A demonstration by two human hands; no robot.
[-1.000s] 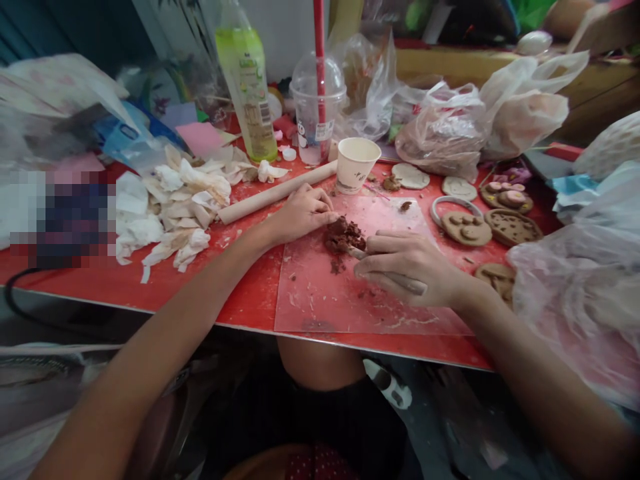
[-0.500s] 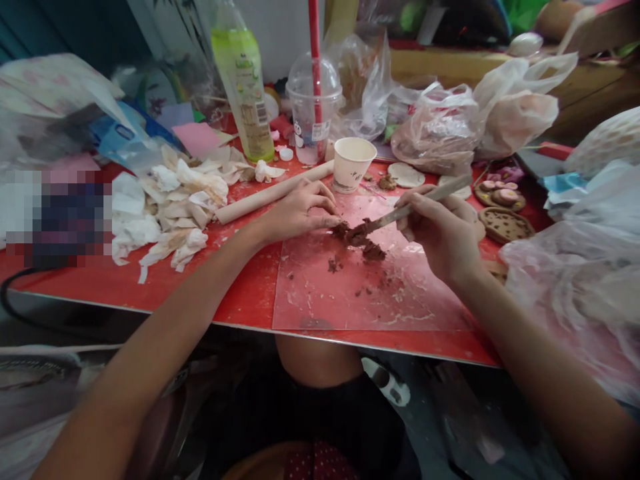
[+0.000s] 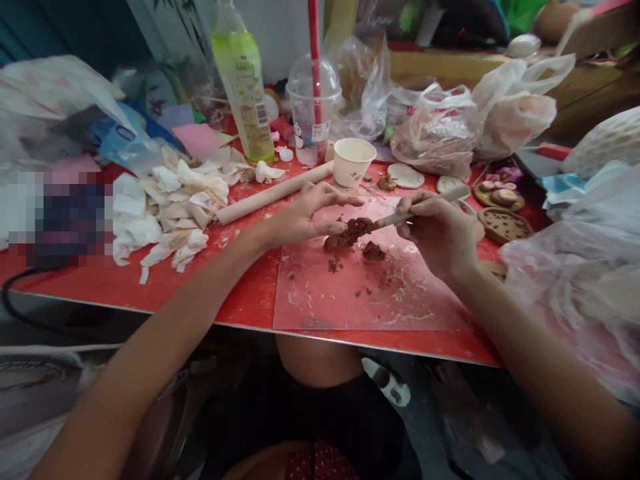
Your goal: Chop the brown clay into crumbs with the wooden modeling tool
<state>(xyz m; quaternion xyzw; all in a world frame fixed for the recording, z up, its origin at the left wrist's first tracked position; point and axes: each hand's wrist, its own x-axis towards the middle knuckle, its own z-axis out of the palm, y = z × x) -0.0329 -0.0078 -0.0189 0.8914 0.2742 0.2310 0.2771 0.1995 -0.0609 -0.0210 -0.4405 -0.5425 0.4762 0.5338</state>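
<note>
Dark brown clay (image 3: 356,230) lies crumbled on a clear plastic sheet (image 3: 320,300) that covers part of the red table. My left hand (image 3: 313,212) is open, its fingers stretched out, with the thumb touching the clay's left side. A long, flat, light-coloured clay tool (image 3: 400,215) is gripped in my right hand (image 3: 440,233), fingers wrapped round it. The tool's far tip meets the right end of the clay. Just in front sits a smaller clay lump (image 3: 374,251), with loose crumbs scattered around it.
A paper cup (image 3: 353,164) and a rolling pin (image 3: 275,192) are behind my hands. Crumpled tissues (image 3: 185,193) pile up at left. A green bottle (image 3: 243,93) and a lidded plastic cup (image 3: 310,110) stand at the back. Plastic bags (image 3: 575,267) and decorated clay discs (image 3: 506,225) lie at right.
My left hand's fingers have stretched out to the right, and its thumb has come down and toward me along the clay. The tool's tip has shifted slightly right, and the clay looks more bunched together.
</note>
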